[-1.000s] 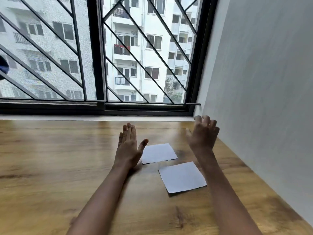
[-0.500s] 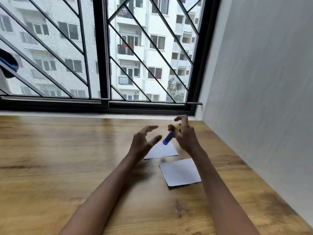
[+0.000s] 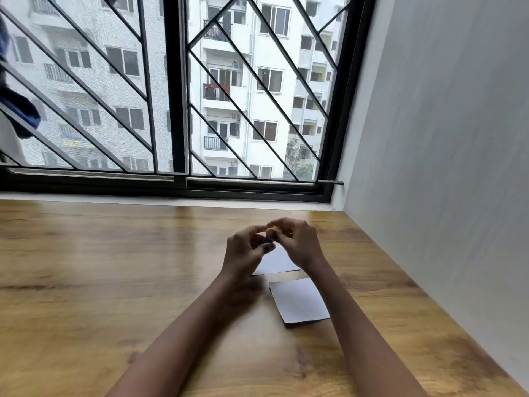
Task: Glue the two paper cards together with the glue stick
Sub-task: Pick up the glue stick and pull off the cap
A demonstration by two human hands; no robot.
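1. Step in hand, as I judge it: opening the glue stick [image 3: 269, 239], since both hands meet on it and neither card shows any glue.
2. The left hand [image 3: 243, 255] curls its fingers [image 3: 249, 231] round the dark blue end. The right hand [image 3: 302, 245] pinches the pale yellowish end. Both grips are somewhat blurred.
3. The stick is held in the air between the two hands, above the far card [image 3: 282, 263] and clear of the counter [image 3: 114, 267].
4. Its long axis runs slantwise. The blue end is lower, toward the left hand, and the yellowish end higher, toward the right. Which end is the cap I cannot tell.
5. The near card [image 3: 299, 300] lies flat just beside the far one, a narrow gap between them.
6. The next move likely calls for pulling the two ends apart along that axis, then lowering the open tip onto one card while the free hand steadies it.
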